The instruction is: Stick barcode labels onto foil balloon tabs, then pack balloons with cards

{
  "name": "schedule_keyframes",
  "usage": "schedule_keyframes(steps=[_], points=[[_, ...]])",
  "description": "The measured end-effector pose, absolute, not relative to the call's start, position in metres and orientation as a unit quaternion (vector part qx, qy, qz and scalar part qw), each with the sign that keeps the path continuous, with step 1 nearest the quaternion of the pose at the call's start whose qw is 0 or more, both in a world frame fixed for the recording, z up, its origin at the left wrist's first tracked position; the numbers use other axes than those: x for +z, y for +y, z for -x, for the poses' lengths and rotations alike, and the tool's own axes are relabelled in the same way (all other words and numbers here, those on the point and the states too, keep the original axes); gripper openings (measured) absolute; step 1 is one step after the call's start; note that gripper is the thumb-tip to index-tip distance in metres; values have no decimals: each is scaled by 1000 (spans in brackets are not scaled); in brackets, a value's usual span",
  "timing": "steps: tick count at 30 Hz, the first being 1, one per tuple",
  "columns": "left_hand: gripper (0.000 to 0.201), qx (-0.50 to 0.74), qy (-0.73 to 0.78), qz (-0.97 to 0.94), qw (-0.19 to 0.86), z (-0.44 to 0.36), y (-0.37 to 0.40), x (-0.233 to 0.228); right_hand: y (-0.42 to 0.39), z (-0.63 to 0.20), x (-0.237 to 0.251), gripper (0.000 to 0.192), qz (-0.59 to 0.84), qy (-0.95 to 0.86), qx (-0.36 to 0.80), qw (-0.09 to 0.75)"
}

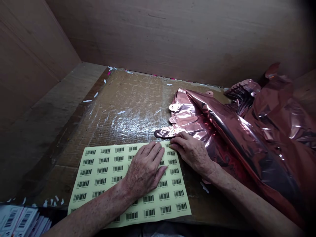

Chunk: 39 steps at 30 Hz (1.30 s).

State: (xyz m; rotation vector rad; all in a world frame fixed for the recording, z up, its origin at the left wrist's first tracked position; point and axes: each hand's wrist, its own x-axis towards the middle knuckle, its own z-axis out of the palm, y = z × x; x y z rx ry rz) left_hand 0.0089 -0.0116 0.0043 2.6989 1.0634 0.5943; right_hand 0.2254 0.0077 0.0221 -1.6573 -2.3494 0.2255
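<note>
- label sheet (128,184): lies flat at the near edge of the cardboard mat (128,105); thin, light and bendy; probably best lifted by a corner
- left hand (145,169): fingers together, palm pressed flat on the sheet
- right hand (191,151): fingertips pinching at the sheet's far edge, beside a foil tab (164,133)
- foil balloons (247,131): slick, crinkly heap at the right, beyond
</note>
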Motion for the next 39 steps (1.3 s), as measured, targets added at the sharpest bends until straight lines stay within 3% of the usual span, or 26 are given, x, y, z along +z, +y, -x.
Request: schedule_keyframes(steps=[7,14,28,31,39], points=[[45,201,357,-908,85,-9,-10,3,6,-222,17,11,571,-804,50,158],[45,201,356,-909,79,-9,-11,3,12,-220,25,13,576,-811,66,79],[45,201,357,-907,96,-8,-11,4,19,-226,35,13,559,-816,141,43],[46,193,357,-907,115,-7,-12,7,14,-226,41,15,550,-816,166,70],[56,135,332,-925,130,-3,4,22,31,-271,61,23,580,-698,348,236]])
